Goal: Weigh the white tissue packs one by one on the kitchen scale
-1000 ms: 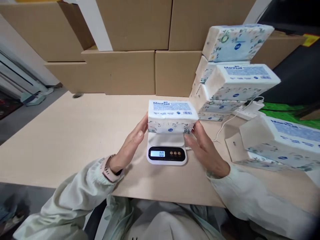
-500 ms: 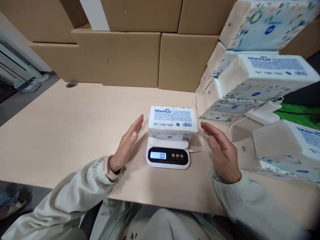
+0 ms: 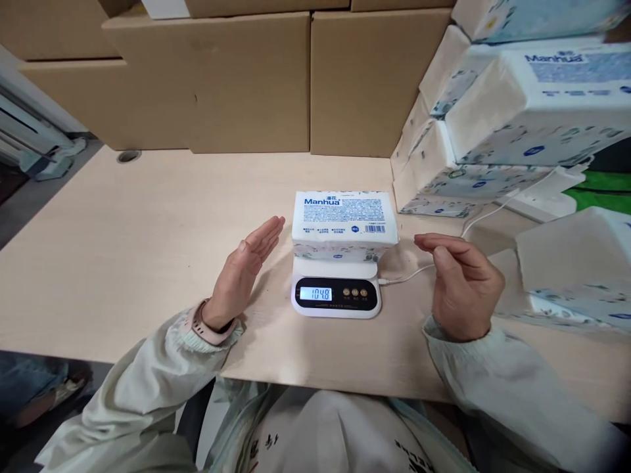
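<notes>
A white tissue pack point(image 3: 345, 220) printed "Manhua" rests on the platform of a white kitchen scale point(image 3: 298, 307). The lit display point(image 3: 316, 293) on its black front panel reads 104.8. To the left of the pack, my left hand point(image 3: 241, 272) is open, fingers straight, apart from the pack and holding nothing. My right hand point(image 3: 463, 282) hovers to the right of the scale, also empty, with its fingers partly bent and the thumb near them. A white cable point(image 3: 407, 274) runs from the scale's right side and passes behind my right hand.
Stacked tissue packs point(image 3: 522, 125) stand at the back right, and more packs point(image 3: 576, 263) lie beyond my right hand. Cardboard boxes point(image 3: 246, 85) line the back of the wooden table point(image 3: 123, 263). A white power strip point(image 3: 547, 194) sits behind the right-hand packs.
The scale's display has gone from 0.0 to 104.8. My right hand has drawn away to the right, its fingers bending more. The camera view has tilted down.
</notes>
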Demonstrator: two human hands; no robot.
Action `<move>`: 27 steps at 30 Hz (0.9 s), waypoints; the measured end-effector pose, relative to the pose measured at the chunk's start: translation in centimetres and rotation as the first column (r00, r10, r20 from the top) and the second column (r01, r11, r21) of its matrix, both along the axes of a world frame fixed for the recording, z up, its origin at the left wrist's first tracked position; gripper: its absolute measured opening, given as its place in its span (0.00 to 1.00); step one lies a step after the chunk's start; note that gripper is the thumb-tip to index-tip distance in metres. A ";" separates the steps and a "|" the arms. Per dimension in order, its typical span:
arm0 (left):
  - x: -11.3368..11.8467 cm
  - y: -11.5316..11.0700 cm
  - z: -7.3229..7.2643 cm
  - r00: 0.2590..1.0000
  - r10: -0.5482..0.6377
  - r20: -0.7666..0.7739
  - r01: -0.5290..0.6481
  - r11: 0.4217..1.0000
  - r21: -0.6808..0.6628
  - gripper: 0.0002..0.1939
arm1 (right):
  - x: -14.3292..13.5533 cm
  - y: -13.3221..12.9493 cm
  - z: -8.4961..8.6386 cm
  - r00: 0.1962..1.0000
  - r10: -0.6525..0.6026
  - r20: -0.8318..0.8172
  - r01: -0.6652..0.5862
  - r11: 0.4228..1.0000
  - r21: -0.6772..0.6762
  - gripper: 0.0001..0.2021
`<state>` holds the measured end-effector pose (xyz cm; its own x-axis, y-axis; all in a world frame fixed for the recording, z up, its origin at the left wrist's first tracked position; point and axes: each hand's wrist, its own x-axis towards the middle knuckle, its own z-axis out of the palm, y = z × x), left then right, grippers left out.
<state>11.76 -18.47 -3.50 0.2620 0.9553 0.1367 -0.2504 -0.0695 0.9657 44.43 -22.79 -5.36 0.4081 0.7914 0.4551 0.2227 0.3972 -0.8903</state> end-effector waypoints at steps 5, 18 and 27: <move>0.1 0.2 0.2 0.999 0.024 0.041 -0.020 0.996 -0.082 0.31 | 0.4 0.1 -0.5 1.000 -0.011 -0.016 0.011 1.000 -0.002 0.04; 0.2 0.8 -0.1 0.995 0.072 0.070 -0.060 0.986 -0.157 0.33 | -0.2 -0.1 -0.2 0.999 -0.046 -0.026 0.044 0.995 -0.093 0.07; 0.1 0.8 0.0 0.995 0.082 0.063 -0.072 0.985 -0.156 0.32 | -0.2 -0.2 -0.2 1.000 -0.019 -0.010 0.018 0.996 -0.090 0.05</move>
